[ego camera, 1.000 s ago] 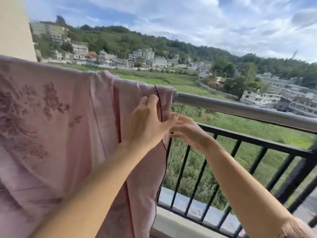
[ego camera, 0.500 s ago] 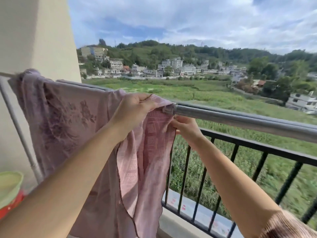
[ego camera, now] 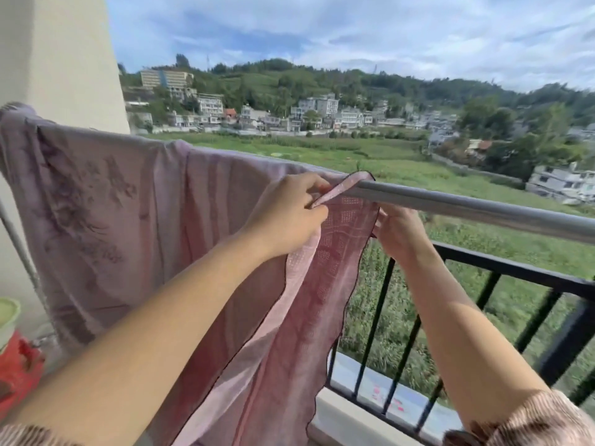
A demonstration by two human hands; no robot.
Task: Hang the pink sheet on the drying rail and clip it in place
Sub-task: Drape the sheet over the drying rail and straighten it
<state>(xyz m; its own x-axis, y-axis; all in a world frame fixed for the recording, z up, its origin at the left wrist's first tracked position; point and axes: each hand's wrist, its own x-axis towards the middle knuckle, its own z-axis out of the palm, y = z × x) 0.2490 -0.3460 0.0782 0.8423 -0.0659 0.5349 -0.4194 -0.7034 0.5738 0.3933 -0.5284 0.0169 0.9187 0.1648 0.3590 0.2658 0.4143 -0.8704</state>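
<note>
The pink sheet (ego camera: 122,226), with a faded flower print, hangs draped over the grey metal drying rail (ego camera: 467,209), covering its left part. My left hand (ego camera: 286,214) pinches the sheet's patterned right hem just below the rail. Just under the rail, my right hand (ego camera: 397,228) holds the same hem from behind its right edge, fingers partly hidden by the cloth. The hem's corner lies folded over the rail top. No clip is in view.
A black barred balcony railing (ego camera: 502,272) runs below and beyond the rail, with a concrete ledge (ego camera: 347,413) at its foot. A beige wall (ego camera: 64,59) stands at left. A red and green container (ego camera: 13,355) sits low at the left edge.
The view has swung left and pulled back. The sheet's right hem has been drawn rightward along the rail, and my left hand now pinches the hem instead of lying on top of it.
</note>
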